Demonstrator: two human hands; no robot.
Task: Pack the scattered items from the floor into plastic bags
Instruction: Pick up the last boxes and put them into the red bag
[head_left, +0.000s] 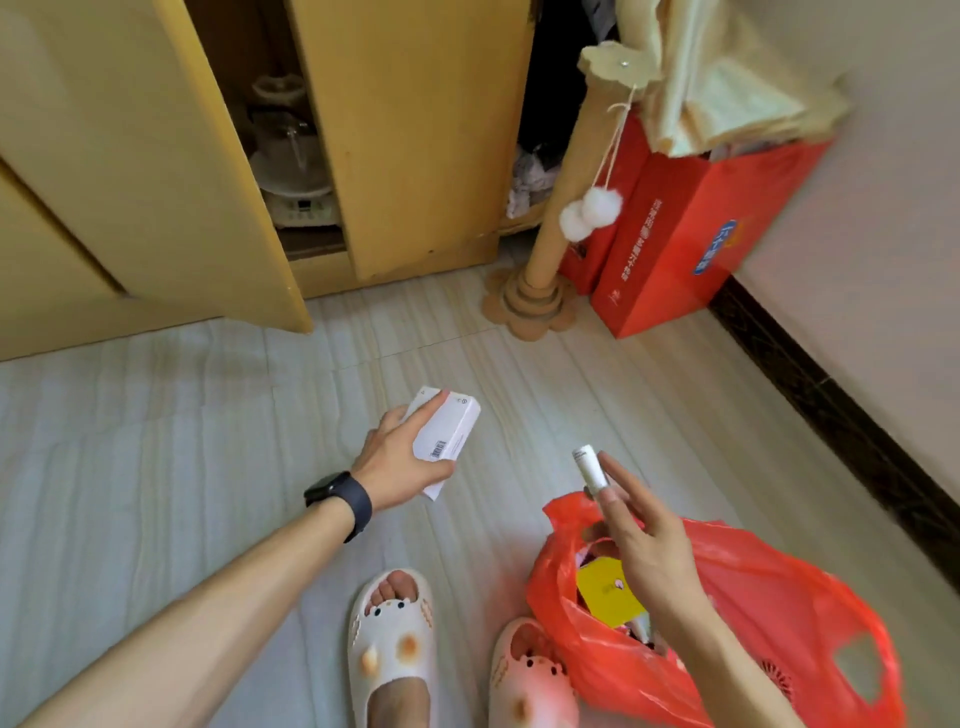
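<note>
The person is standing over the red plastic bag (779, 613), and both hands are carrying something. The left hand (402, 462) is wrapping fingers and thumb round a white box (449, 434), holding it clear of the floor (156, 441) and well out to the side of the bag's mouth. The right hand (644, 540) is pinching a small white tube (589, 470) between thumb and fingertips, with the other fingers spreading loose. The tube is sticking up out of the pinch, and the bag's slack opening is lying just below that hand, a yellow card (605, 597) showing inside.

From where I'm watching, the tube ought to be going in first. It would be safer lowering the pinch right down into the opening before letting go, since a round thing that misses is likely to roll away. The box looks wider than the sagging mouth, so I'd be feeding it in narrow end first, with the freed right hand lifting a handle to open the bag.
</note>
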